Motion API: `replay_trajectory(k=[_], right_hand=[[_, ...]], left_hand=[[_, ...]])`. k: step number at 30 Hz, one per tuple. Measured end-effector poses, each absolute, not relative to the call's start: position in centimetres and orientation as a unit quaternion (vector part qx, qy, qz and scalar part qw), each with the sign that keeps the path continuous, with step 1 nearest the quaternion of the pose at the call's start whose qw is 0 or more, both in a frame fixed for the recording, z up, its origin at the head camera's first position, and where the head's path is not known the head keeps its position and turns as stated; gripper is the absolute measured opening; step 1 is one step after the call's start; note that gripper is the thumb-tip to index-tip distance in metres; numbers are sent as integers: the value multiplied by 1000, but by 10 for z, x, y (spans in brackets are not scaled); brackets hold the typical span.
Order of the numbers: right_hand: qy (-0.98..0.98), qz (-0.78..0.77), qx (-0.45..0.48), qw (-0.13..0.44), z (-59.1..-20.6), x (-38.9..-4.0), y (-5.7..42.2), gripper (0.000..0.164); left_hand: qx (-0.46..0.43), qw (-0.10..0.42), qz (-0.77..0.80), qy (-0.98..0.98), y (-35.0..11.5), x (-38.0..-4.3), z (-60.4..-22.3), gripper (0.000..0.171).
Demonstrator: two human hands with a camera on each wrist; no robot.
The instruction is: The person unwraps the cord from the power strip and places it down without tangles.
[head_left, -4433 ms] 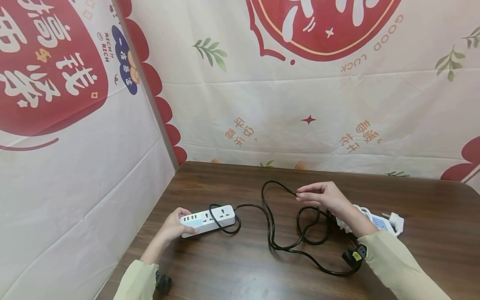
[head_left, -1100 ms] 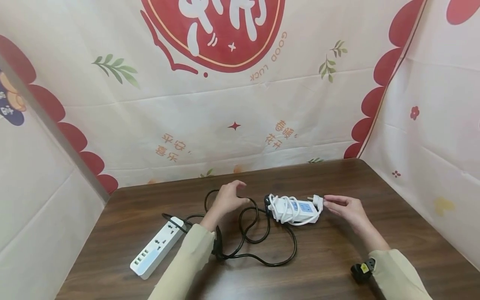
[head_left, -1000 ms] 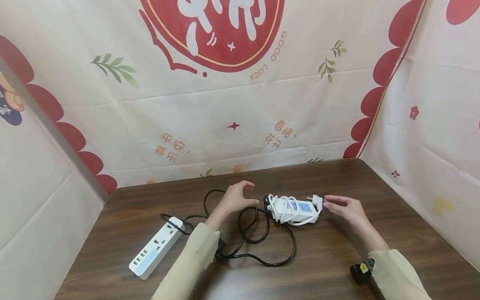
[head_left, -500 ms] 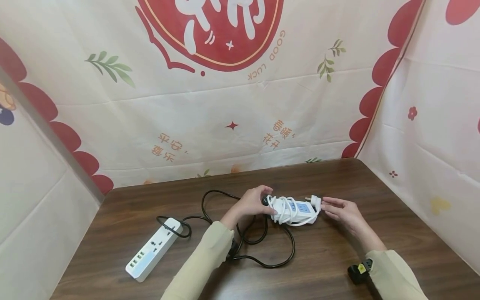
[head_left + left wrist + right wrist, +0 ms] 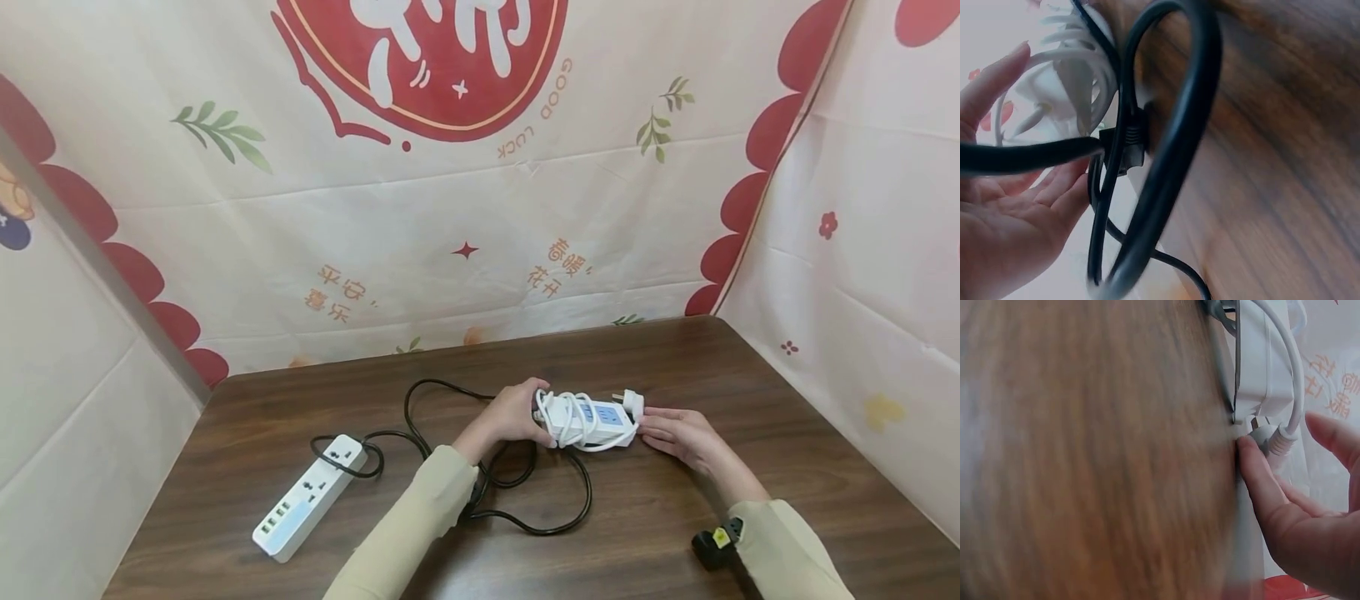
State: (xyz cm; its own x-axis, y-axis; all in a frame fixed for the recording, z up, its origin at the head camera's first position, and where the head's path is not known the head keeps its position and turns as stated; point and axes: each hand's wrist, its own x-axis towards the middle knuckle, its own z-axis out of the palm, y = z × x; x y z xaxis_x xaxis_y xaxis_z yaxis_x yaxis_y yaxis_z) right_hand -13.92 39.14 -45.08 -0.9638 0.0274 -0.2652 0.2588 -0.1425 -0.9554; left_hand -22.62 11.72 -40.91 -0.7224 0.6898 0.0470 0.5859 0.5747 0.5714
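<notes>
A short white power strip [image 5: 613, 415] with blue socket faces lies at the right of the table, its own white cord wound round it. My left hand [image 5: 513, 417] grips its left end, thumb on the near side and fingers on the far side. In the left wrist view, a black cord [image 5: 1182, 119] and a black plug [image 5: 1125, 147] lie beside that end, close to the fingers. My right hand [image 5: 684, 437] is at the strip's other end, straight fingers touching the white plug [image 5: 1280, 445] while the thumb stands apart in the right wrist view.
A longer white power strip [image 5: 303, 496] with USB ports lies at the left of the brown table [image 5: 247, 408]. Its black cord loops across the middle. Printed cloth [image 5: 450, 208] hangs behind and at both sides. A black wrist device [image 5: 712, 546] sits at my right sleeve.
My left hand has let go of the long strip, crossed right over the black cord and taken the short strip's left end. My right hand has moved from the cord to the white plug.
</notes>
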Motion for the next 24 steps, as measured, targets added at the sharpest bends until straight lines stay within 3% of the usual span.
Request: replay_trajectory(k=[10,24], right_hand=[[656,-740,108,102,-449,-145,386,79],[643,-757,65,94,-442,-141,385,79]], left_hand=[[346,70,239,905,128,-217,-412,85],[341,26,315,885,124,-219,-411,64]])
